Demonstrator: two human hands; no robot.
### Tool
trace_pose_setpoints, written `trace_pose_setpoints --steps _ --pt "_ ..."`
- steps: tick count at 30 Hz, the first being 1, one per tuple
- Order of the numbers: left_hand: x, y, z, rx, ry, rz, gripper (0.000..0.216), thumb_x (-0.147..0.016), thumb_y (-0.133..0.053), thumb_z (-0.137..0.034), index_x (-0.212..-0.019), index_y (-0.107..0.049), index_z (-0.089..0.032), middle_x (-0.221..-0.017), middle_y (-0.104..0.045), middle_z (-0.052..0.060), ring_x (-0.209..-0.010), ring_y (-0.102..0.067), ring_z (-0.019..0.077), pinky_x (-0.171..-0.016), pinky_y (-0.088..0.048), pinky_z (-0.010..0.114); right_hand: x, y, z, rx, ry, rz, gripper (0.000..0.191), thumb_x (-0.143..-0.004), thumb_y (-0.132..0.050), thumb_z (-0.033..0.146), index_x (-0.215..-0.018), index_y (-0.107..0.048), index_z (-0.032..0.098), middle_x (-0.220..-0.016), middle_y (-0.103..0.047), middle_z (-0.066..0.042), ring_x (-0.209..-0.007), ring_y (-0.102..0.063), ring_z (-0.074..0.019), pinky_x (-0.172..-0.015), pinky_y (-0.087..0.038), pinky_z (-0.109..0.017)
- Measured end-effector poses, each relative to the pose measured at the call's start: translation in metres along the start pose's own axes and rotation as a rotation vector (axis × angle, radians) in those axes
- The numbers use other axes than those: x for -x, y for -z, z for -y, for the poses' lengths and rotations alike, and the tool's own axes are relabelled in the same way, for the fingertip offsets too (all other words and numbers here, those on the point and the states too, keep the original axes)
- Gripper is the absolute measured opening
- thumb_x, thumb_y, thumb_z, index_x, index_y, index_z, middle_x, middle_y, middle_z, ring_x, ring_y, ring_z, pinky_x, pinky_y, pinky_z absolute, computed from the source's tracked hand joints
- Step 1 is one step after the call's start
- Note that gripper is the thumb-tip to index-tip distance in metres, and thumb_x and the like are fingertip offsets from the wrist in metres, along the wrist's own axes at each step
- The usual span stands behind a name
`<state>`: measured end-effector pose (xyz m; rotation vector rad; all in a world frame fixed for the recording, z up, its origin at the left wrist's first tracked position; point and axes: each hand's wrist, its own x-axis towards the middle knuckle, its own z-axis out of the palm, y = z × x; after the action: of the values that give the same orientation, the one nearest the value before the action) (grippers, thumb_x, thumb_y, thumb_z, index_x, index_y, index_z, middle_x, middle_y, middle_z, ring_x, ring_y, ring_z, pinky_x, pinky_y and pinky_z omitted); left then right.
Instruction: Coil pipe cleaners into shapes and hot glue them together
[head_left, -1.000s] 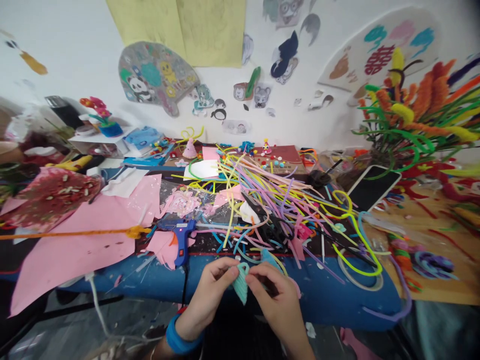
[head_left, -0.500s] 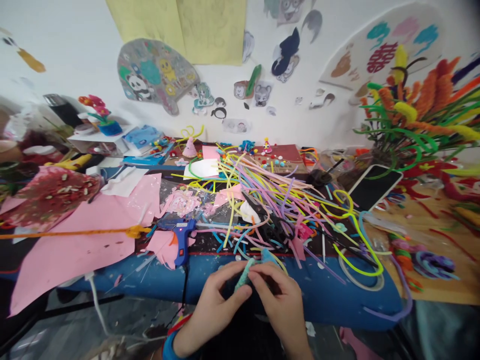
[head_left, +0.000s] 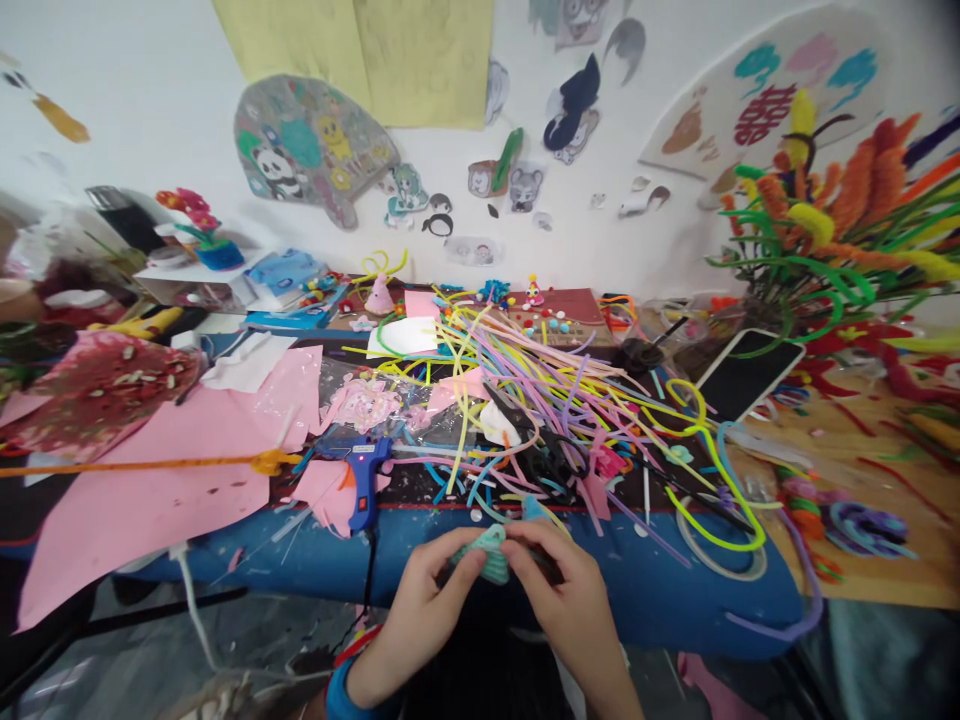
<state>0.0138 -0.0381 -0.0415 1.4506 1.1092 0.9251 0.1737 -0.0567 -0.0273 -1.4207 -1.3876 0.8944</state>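
Both of my hands pinch a small teal pipe-cleaner cone just in front of the table's near edge. My left hand grips its left side with thumb and fingers closed. From the right, my right hand holds it, fingertips pressed on the top. The cone lies tilted, its tip pointing left. A blue band circles my left wrist.
A blue glue gun lies left of my hands, its cord dropping over the edge. A heap of coloured pipe cleaners and black scissors fill the middle. Pink paper covers the left. A phone and tape roll are at right.
My hands have turned the teal cone from upright to lying sideways, and both hands have sunk slightly toward me.
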Motion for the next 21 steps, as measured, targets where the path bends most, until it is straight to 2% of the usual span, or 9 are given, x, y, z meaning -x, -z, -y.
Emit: trace_pose_setpoints --steps 4,12,15,16,19,21 --pt "-0.004 0.002 -0.001 -0.033 -0.013 0.032 0.024 -0.089 -0.058 -0.034 -0.09 -0.071 -0.015 -0.084 -0.074 0.006 -0.076 -0.067 0.018 -0.071 -0.053 0.024 0.0 -0.001 0.002 0.038 0.059 0.002 0.013 -0.089 -0.057 0.027 -0.083 -0.068 0.022 -0.078 -0.068 -0.002 -0.073 -0.064 -0.0158 -0.062 -0.049 -0.021" --pt "-0.009 -0.006 0.004 -0.084 -0.09 -0.113 0.02 -0.088 -0.058 -0.03 -0.081 -0.07 -0.016 -0.077 -0.072 0.005 -0.071 -0.066 0.0184 -0.067 -0.053 0.026 0.002 -0.007 0.001 0.148 0.098 -0.055 0.013 -0.089 -0.056 0.026 -0.08 -0.065 0.021 -0.074 -0.067 -0.001 -0.068 -0.063 -0.0157 -0.061 -0.048 -0.024" --pt "-0.007 -0.01 0.01 -0.251 -0.233 -0.292 0.01 -0.085 -0.063 -0.024 -0.09 -0.069 -0.019 -0.088 -0.072 0.006 -0.083 -0.067 0.021 -0.078 -0.054 0.031 0.002 -0.011 -0.003 0.167 0.071 -0.118 0.016 -0.089 -0.056 0.026 -0.077 -0.065 0.02 -0.073 -0.067 -0.002 -0.066 -0.063 -0.0156 -0.06 -0.049 -0.023" --pt "-0.007 -0.011 0.012 -0.319 -0.306 -0.339 0.013 -0.083 -0.065 -0.021 -0.095 -0.069 -0.02 -0.094 -0.072 0.007 -0.09 -0.067 0.0222 -0.083 -0.053 0.033 0.002 -0.012 -0.004 0.164 0.055 -0.146 0.016 -0.089 -0.056 0.027 -0.077 -0.065 0.02 -0.073 -0.068 -0.002 -0.066 -0.064 -0.0155 -0.06 -0.049 -0.023" --pt "-0.005 -0.011 0.018 -0.491 -0.495 -0.326 0.031 -0.077 -0.07 -0.017 -0.108 -0.068 -0.023 -0.106 -0.07 0.009 -0.099 -0.065 0.0242 -0.089 -0.052 0.037 0.001 -0.015 -0.006 0.128 0.014 -0.217 0.016 -0.088 -0.058 0.029 -0.077 -0.067 0.02 -0.073 -0.069 -0.002 -0.065 -0.065 -0.0155 -0.059 -0.051 -0.022" --pt "-0.004 -0.012 0.021 -0.542 -0.545 -0.286 0.04 -0.077 -0.07 -0.014 -0.115 -0.066 -0.023 -0.11 -0.07 0.01 -0.101 -0.066 0.0241 -0.09 -0.052 0.036 0.0 -0.015 -0.005 0.084 0.001 -0.226 0.016 -0.087 -0.059 0.029 -0.077 -0.068 0.02 -0.072 -0.07 -0.002 -0.064 -0.065 -0.0155 -0.059 -0.052 -0.022"
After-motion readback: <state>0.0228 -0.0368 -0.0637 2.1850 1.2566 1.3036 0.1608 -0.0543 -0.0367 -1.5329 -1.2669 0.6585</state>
